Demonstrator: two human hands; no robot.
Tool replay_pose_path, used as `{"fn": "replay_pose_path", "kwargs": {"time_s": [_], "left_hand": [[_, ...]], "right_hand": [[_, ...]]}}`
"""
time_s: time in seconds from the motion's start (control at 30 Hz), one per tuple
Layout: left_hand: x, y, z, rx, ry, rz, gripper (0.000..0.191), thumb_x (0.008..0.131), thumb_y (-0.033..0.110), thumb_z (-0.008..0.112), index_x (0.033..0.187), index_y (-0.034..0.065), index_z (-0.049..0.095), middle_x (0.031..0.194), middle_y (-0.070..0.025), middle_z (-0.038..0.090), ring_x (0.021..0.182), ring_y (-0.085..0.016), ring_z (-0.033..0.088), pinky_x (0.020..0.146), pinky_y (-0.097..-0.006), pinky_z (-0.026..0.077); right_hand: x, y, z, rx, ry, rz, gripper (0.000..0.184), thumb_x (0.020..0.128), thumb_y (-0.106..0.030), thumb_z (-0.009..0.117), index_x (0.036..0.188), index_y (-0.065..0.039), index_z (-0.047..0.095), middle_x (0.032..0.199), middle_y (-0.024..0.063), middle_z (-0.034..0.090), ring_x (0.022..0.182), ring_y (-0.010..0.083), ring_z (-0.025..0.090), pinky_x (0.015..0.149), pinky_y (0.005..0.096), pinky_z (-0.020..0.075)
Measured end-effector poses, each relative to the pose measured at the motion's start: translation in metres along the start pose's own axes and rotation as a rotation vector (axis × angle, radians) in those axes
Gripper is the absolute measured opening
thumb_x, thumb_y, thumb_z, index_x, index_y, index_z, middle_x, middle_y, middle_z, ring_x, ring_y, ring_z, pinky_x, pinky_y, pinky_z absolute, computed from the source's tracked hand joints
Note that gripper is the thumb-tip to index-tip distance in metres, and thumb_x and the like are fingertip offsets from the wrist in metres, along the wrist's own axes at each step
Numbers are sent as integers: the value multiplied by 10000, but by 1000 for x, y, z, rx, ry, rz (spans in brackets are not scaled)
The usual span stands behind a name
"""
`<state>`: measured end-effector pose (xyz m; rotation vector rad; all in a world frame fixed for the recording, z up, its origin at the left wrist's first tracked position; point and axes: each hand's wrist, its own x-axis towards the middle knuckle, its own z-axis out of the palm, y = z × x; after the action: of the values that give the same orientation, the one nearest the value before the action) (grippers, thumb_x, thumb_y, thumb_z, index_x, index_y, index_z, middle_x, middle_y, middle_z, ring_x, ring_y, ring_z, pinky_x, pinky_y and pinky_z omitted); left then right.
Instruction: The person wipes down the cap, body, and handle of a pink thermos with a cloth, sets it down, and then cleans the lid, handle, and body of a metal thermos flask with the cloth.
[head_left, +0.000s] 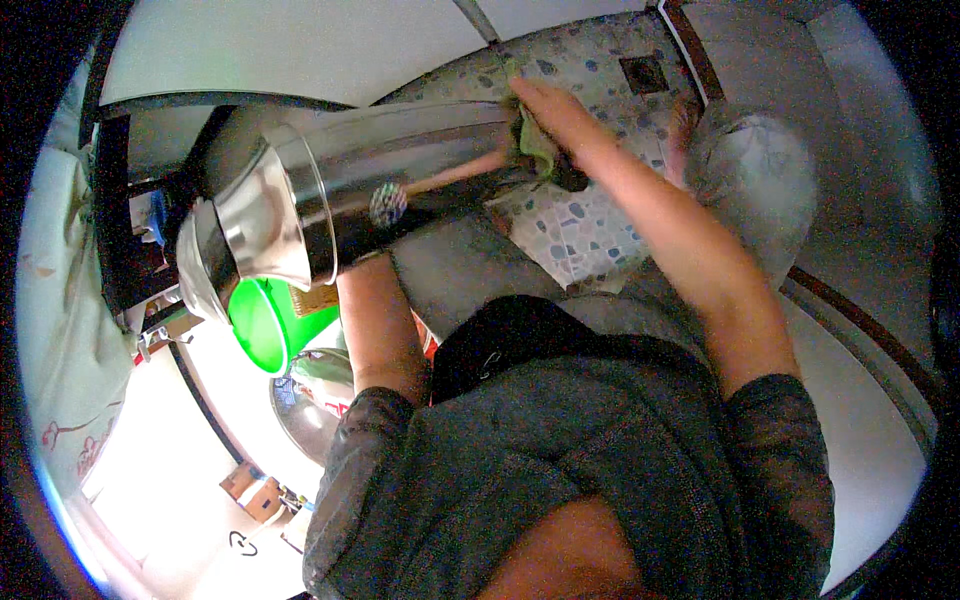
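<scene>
A large shiny metal cylinder (420, 150) lies across the view, with a raised rim near its left end. My right hand (551, 112), blurred, holds a green cloth (534, 139) against the cylinder's right end. My left forearm (379, 322) reaches up to the cylinder's lower edge; the hand itself is hidden behind the metal. A flared metal vessel (262, 217) and a metal bowl (196, 262) stand at the cylinder's left. On the dark side of the cylinder shows a mottled round patch (388, 204) with a skin-coloured streak, perhaps a reflection.
A bright green basin (255, 330) and a round metal lid or pan (304, 416) are at the lower left. Pebble-patterned floor tiles (577, 232) lie below, with a dark square drain (643, 75). A pale, translucent bag-like thing (765, 172) is at the right. A pale curtain (67, 300) hangs far left.
</scene>
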<state>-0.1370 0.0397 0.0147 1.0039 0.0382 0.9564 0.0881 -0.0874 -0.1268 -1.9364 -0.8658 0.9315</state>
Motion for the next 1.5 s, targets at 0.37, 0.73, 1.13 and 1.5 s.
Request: {"fn": "replay_pose_path", "kwargs": {"time_s": [0.37, 0.73, 1.13, 1.5], "left_hand": [[28, -12, 32, 185, 774, 115, 451, 959, 501, 334, 1098, 127, 543, 1034, -98, 564, 973, -276, 518, 873, -456, 426], [60, -19, 51, 153, 686, -297, 339, 956, 397, 417, 714, 159, 414, 562, 29, 322, 508, -113, 335, 496, -280, 320], [62, -43, 71, 482, 563, -267, 510, 983, 517, 387, 772, 63, 482, 576, -23, 445, 466, -143, 418, 456, -300, 393], [54, -34, 69, 456, 723, -222, 547, 974, 519, 425, 698, 54, 506, 544, -23, 459, 407, -117, 398, 394, -275, 360]], "right_hand": [[-87, -35, -8, 1452, -133, 81, 534, 877, -423, 652, 1254, -71, 515, 1158, 101, 607, 1056, 254, 591, 917, 400, 484], [-28, 13, -46, 657, -48, -122, 549, 820, -303, 732, 1261, -65, 507, 1138, 99, 615, 1015, 267, 607, 859, 416, 511], [-15, 70, -12, -118, 377, 48, 583, 865, -412, 647, 1267, -14, 506, 1155, 173, 608, 1056, 327, 592, 906, 422, 480], [-21, 4, -41, -71, 617, -206, 660, 905, -511, 569, 1273, 33, 505, 1170, 241, 602, 1094, 382, 579, 949, 428, 451]]}}
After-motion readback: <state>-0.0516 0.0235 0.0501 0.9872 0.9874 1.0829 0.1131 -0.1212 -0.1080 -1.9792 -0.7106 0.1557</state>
